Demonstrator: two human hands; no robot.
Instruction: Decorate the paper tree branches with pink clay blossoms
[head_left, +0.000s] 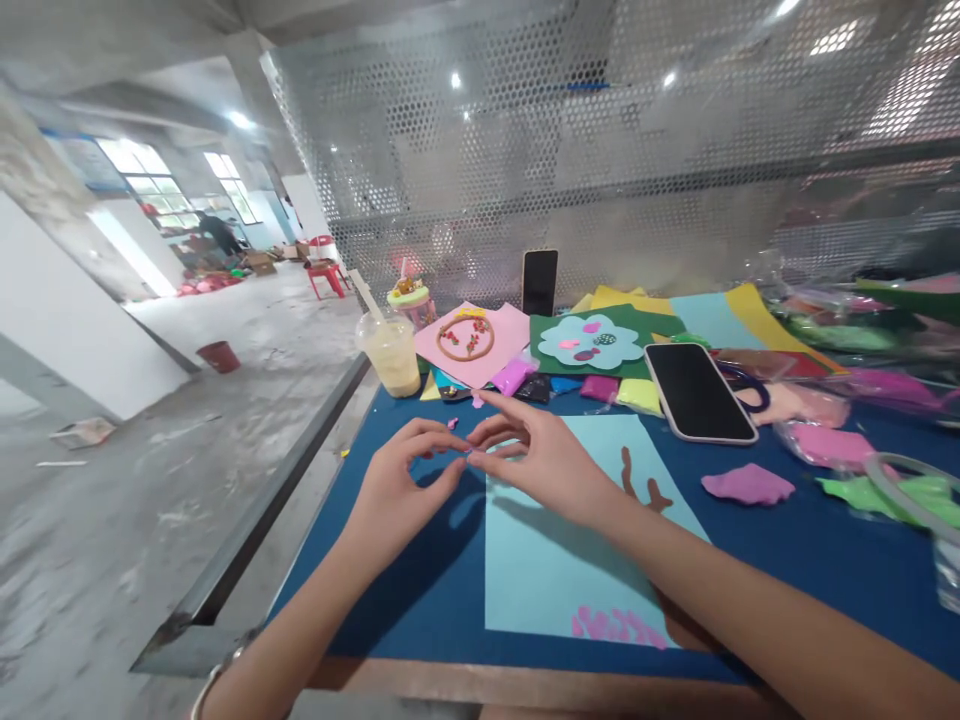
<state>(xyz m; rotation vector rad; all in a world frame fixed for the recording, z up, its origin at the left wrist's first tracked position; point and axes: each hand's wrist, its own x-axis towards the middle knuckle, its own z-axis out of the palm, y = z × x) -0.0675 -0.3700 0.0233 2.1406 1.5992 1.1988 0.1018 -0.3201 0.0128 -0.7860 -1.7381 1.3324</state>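
Note:
My left hand (409,482) and my right hand (544,462) meet fingertip to fingertip above the left edge of a light blue sheet of paper (525,580). A tiny purple bit of clay (469,451) shows between their pinched fingertips, mostly covered by them. My right index finger sticks out forward. On the sheet are brown clay branches (628,472) and a patch of pinkish-purple clay dabs (619,627) along the bottom; my right forearm hides part of the brown clay. A small purple clay piece (452,424) lies on the table just beyond my left fingers.
Behind the hands lie clay packets (639,396), a pink card (510,330) and a green card (547,355). A drink cup (394,355) stands at the back left. A phone (699,390), loose pink clay (748,484) and green clay (870,497) lie right. Perforated metal (480,180) rises behind.

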